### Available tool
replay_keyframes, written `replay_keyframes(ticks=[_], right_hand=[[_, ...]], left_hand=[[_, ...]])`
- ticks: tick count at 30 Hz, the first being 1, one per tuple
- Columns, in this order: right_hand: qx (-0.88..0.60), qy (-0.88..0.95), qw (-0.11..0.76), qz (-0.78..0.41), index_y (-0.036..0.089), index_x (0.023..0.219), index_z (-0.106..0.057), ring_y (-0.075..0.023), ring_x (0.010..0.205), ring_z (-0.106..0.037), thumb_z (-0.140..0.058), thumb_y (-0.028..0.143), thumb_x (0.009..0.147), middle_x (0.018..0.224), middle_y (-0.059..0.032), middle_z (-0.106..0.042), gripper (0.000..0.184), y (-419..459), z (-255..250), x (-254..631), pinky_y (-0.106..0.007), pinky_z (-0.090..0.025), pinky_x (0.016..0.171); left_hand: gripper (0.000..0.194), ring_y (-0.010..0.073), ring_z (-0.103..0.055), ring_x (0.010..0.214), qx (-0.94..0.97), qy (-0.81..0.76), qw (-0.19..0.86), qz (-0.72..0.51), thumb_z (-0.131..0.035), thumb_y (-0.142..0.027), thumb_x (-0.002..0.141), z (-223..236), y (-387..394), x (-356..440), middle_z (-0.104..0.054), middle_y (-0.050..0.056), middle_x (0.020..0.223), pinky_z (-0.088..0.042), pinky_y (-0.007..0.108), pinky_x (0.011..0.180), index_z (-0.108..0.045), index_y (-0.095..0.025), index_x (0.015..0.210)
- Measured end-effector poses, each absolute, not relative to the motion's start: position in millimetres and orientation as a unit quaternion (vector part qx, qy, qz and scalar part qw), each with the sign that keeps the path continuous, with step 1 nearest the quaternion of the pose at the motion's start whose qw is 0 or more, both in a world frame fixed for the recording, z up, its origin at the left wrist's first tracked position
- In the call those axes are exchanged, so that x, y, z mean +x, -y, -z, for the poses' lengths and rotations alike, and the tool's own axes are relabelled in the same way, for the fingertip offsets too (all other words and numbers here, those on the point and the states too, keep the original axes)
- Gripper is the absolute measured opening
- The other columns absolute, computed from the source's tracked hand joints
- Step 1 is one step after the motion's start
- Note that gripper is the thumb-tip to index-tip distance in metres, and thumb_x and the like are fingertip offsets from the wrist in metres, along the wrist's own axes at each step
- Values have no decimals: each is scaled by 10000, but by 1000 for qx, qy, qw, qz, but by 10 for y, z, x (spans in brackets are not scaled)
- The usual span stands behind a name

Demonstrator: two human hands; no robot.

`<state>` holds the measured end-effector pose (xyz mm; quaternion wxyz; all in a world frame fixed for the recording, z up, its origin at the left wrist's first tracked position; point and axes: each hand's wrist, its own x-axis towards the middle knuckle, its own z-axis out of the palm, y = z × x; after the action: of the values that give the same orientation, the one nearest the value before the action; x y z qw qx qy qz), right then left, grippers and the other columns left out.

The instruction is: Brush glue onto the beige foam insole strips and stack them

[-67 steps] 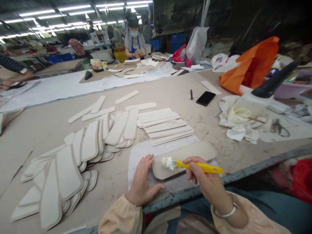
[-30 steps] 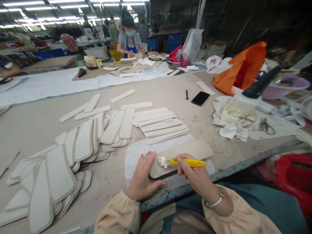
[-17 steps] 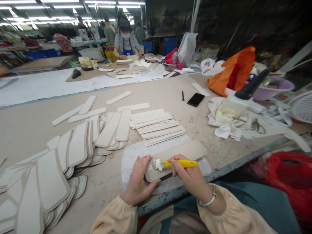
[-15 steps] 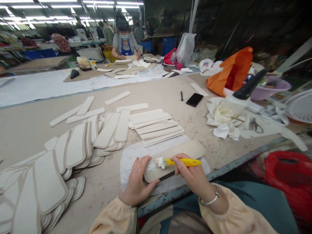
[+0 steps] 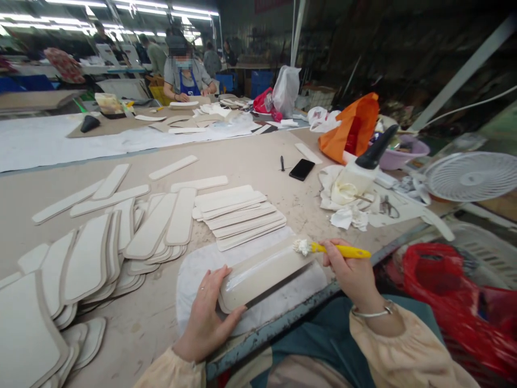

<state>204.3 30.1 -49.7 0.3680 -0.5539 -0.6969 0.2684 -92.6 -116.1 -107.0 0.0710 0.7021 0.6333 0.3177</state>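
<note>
A long beige panel [image 5: 262, 275] lies across a white sheet [image 5: 189, 275] at the table's front edge, with a wet, shiny streak on its left half. My left hand [image 5: 210, 310] grips the panel's left end, fingers at the far edge and thumb at the near edge. Wrapped round the yellow handle of a brush [image 5: 341, 251] is my right hand [image 5: 349, 272]. The brush's bristles, clotted with white paste, touch the panel near its right end. Just beyond the sheet sits a neat stack of pale strips [image 5: 238, 213].
Overlapping pale panels [image 5: 86, 264] cover the left side. Farther right are a phone [image 5: 302, 169], a white container with a black top [image 5: 355, 175], crumpled paper [image 5: 349, 218], an orange bag [image 5: 349, 129] and a white fan [image 5: 472, 175]. A co-worker [image 5: 188, 78] sits across the table.
My right hand has swept the brush rightward along the panel, from near its left end to near its right end. A glossy streak now shows behind it. The camera view has turned rightward.
</note>
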Motion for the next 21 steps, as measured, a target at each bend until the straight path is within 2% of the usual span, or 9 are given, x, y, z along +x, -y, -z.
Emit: replay_keyframes(ticks=[3,6,9,12,16,21], right_hand=[[-550,685,393,-271,183,838,-618,-134,494,-508,-484,467,930,564,14,-561,327,-214,503,2014,-268,-410,527],[-512,650,409,-385,177,899,-618,-109,479,-470,-488,459,937,585,21,-550,313,-34,492,1829,-239,-372,471],[-460,609,371,-529,175,933,-605,-87,440,-418,-477,470,945,556,38,-529,323,169,472,1540,-216,-320,418],[-410,604,321,-603,175,870,-595,-79,449,-417,-466,471,952,543,41,-528,333,323,484,1273,-207,-317,428],[-368,639,288,-610,182,812,-583,-88,500,-469,-450,443,965,549,39,-536,331,394,528,1108,-209,-367,494],[-403,679,287,-542,187,752,-580,-100,528,-503,-451,412,965,536,42,-533,335,257,494,1224,-224,-409,590]], left_hand=[[766,311,-482,1279,701,-633,68,-322,-683,-345,783,1069,1170,-920,-542,159,1328,-331,566,1120,-296,-171,1421],[797,306,-496,1265,699,-632,74,-325,-694,-371,775,1061,1180,-914,-552,155,1320,-333,562,1121,-282,-176,1428],[842,300,-503,1261,699,-631,79,-327,-708,-398,764,1056,1176,-911,-554,150,1322,-333,554,1123,-256,-187,1443],[893,298,-501,1265,697,-634,83,-325,-723,-425,748,1052,1168,-906,-551,147,1328,-329,548,1127,-229,-196,1456],[906,288,-507,1262,690,-638,99,-327,-725,-418,748,1039,1172,-899,-555,139,1329,-332,539,1128,-214,-204,1464],[897,285,-512,1257,688,-639,100,-328,-711,-415,763,1030,1186,-906,-560,140,1322,-341,534,1124,-207,-199,1473]])
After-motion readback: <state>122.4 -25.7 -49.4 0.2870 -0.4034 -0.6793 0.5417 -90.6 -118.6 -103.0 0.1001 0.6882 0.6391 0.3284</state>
